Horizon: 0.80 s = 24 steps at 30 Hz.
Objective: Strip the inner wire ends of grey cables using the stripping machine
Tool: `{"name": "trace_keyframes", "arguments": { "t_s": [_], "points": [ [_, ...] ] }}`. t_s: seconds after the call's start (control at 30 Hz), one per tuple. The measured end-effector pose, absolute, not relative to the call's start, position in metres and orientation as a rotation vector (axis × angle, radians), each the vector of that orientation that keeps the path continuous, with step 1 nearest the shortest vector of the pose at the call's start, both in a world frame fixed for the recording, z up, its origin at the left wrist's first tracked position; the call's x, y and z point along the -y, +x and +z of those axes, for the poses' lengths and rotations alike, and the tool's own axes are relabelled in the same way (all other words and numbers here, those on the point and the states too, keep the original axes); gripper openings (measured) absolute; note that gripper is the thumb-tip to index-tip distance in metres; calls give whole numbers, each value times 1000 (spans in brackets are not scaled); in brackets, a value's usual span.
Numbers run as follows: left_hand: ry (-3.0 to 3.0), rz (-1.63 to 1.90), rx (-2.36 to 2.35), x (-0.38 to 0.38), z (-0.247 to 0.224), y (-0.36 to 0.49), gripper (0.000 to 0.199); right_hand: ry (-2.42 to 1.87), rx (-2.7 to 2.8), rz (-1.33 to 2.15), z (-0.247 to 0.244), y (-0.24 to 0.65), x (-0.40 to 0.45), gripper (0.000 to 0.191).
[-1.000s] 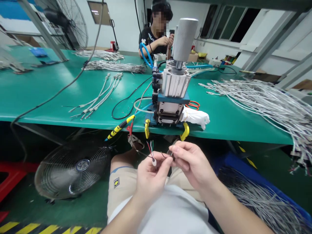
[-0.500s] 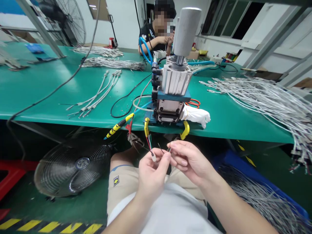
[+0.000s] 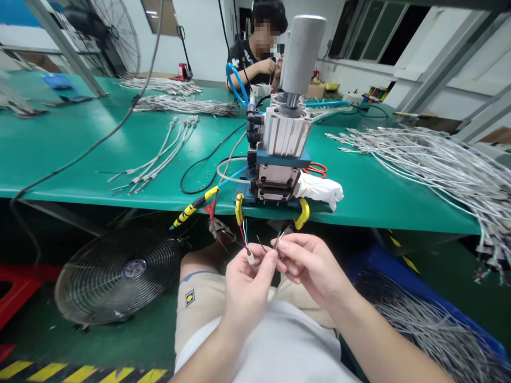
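Note:
My left hand is closed on a white cable, whose end fans out into thin red, white, green and black wires above the fingers. Close beside it, my right hand pinches a second set of thin coloured wires between thumb and fingers, near the left thumb. Both hands are in front of my lap, below the table edge. The rest of the cable is hidden by the palms. Just beyond stands a pneumatic machine with a grey cylinder on top.
Loose cables lie left on the green table; a large white cable pile hangs over its right edge. Below are a floor fan and a blue bin of cables. Across the table sits a person.
The fingers of my right hand have shifted on the wires, and more of the coloured wire ends now show above them. My left hand keeps its hold almost unmoved.

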<state>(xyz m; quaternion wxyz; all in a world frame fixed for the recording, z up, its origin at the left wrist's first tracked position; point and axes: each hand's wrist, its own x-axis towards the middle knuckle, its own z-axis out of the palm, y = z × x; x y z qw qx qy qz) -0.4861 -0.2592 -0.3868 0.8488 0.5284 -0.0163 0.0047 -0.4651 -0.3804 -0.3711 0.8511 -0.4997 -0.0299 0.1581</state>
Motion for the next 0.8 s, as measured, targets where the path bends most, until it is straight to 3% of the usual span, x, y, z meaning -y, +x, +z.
{"name": "trace_keyframes", "arguments": {
  "t_s": [0.4,0.67,0.8],
  "points": [
    [1387,12,-12,252,-395,-485,15,-1350,4,220,-369,-456,393,22],
    [1522,-181,46,241,-392,-484,24,-1665,325,163,-360,-451,417,15],
    [1569,-229,114,239,-396,-481,24,-1637,335,218,-357,-451,420,20]
  ]
}}
